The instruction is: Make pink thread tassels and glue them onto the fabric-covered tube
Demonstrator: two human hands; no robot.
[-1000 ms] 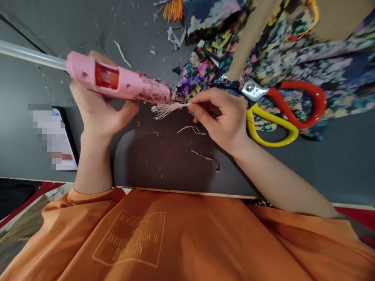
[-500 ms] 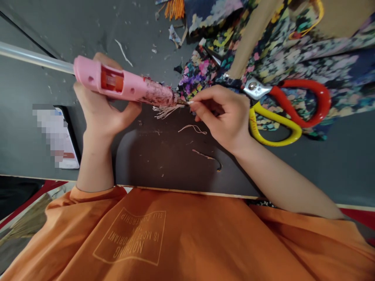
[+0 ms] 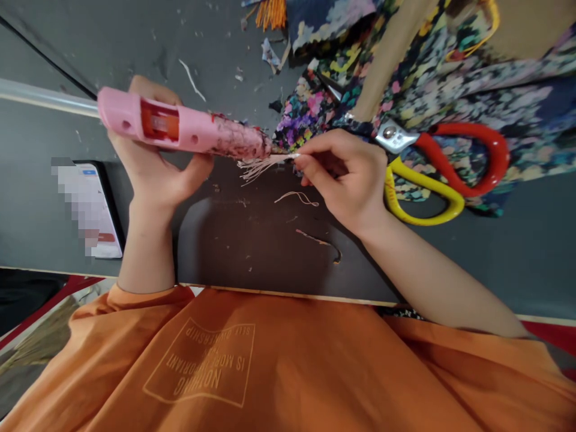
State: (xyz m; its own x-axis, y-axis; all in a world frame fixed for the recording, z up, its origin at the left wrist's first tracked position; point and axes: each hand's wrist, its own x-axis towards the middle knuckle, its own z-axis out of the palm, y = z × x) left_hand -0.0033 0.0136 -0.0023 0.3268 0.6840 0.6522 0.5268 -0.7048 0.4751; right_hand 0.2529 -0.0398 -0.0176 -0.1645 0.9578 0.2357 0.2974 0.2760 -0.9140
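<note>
My left hand (image 3: 157, 171) is closed around a pink hot glue gun (image 3: 204, 129), with a clear glue stick (image 3: 49, 97) running out of its rear. Dark smears and fibres coat the gun's front part. Between thumb and forefinger, my right hand (image 3: 344, 174) pinches the bound end of a pale tassel (image 3: 258, 168), whose loose threads fan out to the left. The gun's nozzle is close to that end; whether it touches I cannot tell. Just right of my right hand lie scissors (image 3: 396, 135) with one red and one yellow handle.
Floral fabric (image 3: 432, 90) covers the upper right, with a tan strip (image 3: 384, 60) across it. An orange tassel (image 3: 271, 13) lies at the top. At left is a phone (image 3: 101, 210). Thread scraps (image 3: 297, 197) dot the dark table (image 3: 252, 240) near its front edge.
My left hand has drawn the glue gun slightly left and up, away from my right fingertips. More of the tassel's pale end now shows. My right hand has barely moved.
</note>
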